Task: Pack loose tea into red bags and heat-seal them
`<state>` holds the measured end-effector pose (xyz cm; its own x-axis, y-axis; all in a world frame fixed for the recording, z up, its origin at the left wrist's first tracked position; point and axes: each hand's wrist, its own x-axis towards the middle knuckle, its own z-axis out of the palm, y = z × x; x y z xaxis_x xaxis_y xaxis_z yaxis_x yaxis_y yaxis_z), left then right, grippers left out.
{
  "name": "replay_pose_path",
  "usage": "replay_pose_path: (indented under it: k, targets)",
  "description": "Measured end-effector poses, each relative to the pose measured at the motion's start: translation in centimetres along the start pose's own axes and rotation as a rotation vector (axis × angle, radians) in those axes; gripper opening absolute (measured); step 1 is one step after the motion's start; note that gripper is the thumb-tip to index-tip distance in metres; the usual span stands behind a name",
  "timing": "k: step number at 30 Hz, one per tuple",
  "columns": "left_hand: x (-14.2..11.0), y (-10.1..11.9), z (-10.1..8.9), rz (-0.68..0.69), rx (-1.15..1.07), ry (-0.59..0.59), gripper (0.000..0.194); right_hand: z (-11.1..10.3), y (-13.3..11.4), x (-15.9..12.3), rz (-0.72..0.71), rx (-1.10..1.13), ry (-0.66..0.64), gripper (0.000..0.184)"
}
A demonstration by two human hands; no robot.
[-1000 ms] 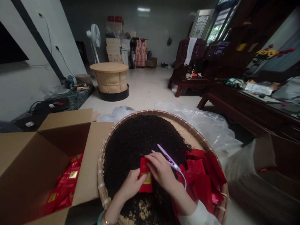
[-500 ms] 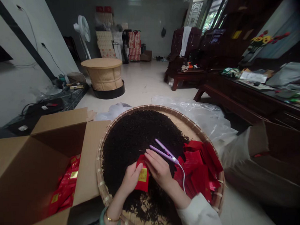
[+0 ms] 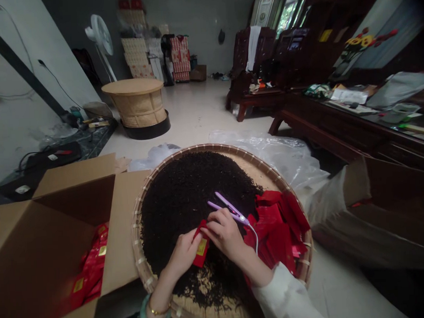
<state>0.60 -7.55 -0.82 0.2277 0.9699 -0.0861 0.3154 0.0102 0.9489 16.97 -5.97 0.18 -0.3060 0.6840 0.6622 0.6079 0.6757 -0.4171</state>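
Between my two hands is a small red packet [image 3: 201, 254] with a gold label. My left hand [image 3: 183, 252] grips its left side, and my right hand [image 3: 225, 233] pinches its top edge. Both hands are over a round bamboo tray [image 3: 138, 256] heaped with dark loose tea leaves [image 3: 185, 188]. Just beyond my right hand, a purple hand-held heat sealer [image 3: 231, 209], like a small hair straightener, lies on the leaves with its jaws apart and a white cord trailing. A pile of flat red packets [image 3: 278, 226] fills the tray's right side.
To the left stands an open cardboard box [image 3: 125, 228] with several red packets [image 3: 92, 265] inside. Clear plastic sheeting [image 3: 268, 152] lies behind the tray. At right are another open box [image 3: 383, 208] and a dark wooden table [image 3: 323, 121].
My right hand's fingers have curled from stretched out into a pinch on the packet's top edge. The packet now tilts, its top bent over. The whole view has shifted slightly.
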Motion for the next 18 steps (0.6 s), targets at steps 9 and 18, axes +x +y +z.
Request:
replay_pose_path:
  k: [9, 18]
  targets:
    - [0.5, 0.7, -1.2, -0.148, -0.257, -0.011, 0.035, -0.2, -0.4, -1.0, -0.109, 0.044, -0.092, 0.012]
    - [-0.1, 0.9, -1.1, -0.138, -0.202, 0.037, 0.020, -0.1, -1.4, -2.5, 0.016, 0.169, -0.376, 0.019]
